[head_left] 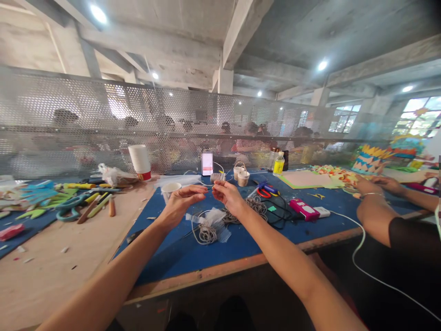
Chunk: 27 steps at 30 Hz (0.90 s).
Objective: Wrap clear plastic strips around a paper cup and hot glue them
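Observation:
My left hand [182,200] and my right hand [228,195] are raised over a blue mat [248,239], fingertips pinched and almost meeting. Between them runs a thin strand of twine [209,185]. Below the hands lies a loose bundle of twine [208,230] with clear plastic wrap, and a darker coil of cord [253,204] sits to its right. A white paper cup [170,188] stands just behind my left hand.
A phone [207,163] with a lit screen leans at the back, near small twine-wrapped cups [241,175]. Scissors [70,204], sticks and green paper cut-outs lie at left. A pink device [303,208] and white cable are right. Another person's arms [379,202] work at right. A perforated metal screen [172,119] backs the table.

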Each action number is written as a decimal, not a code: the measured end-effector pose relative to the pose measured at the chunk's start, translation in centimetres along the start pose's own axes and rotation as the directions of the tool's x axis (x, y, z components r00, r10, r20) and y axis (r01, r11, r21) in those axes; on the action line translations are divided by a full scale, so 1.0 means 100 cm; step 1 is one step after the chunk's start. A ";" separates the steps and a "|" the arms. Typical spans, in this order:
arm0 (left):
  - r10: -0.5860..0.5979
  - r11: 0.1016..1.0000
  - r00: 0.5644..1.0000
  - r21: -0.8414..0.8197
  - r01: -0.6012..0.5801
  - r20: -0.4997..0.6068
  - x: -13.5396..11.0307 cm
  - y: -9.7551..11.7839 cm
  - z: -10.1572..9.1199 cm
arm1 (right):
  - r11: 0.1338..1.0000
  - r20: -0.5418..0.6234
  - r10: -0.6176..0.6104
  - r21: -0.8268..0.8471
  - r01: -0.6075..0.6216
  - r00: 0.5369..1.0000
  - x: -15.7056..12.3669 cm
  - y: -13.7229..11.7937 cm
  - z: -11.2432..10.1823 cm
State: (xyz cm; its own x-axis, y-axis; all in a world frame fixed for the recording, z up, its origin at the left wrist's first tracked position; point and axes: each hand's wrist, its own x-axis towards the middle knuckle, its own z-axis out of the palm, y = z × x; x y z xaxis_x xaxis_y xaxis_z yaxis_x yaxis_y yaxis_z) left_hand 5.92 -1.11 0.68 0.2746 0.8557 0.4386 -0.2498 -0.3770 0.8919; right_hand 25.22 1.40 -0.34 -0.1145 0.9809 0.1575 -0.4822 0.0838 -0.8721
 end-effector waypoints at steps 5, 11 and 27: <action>0.045 0.998 0.999 0.047 -0.046 0.022 -0.002 0.003 0.001 | 0.998 0.010 0.059 0.028 -0.060 0.998 0.001 0.001 -0.001; 0.048 0.999 0.999 0.001 -0.048 -0.001 -0.001 0.008 0.000 | 0.996 0.001 0.086 0.036 -0.086 0.996 0.003 0.003 -0.003; 0.004 0.994 0.999 -0.110 -0.008 -0.037 -0.003 0.013 -0.001 | 0.999 -0.008 0.031 -0.017 -0.031 0.999 0.002 0.005 -0.002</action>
State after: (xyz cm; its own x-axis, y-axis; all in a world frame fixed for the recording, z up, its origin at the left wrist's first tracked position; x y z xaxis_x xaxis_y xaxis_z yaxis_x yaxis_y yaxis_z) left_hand 5.44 -1.81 1.74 0.2386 0.8667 0.4381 -0.3526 -0.3430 0.8706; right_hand 25.15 1.65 -0.81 -0.1226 0.9843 0.1267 -0.4633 0.0562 -0.8844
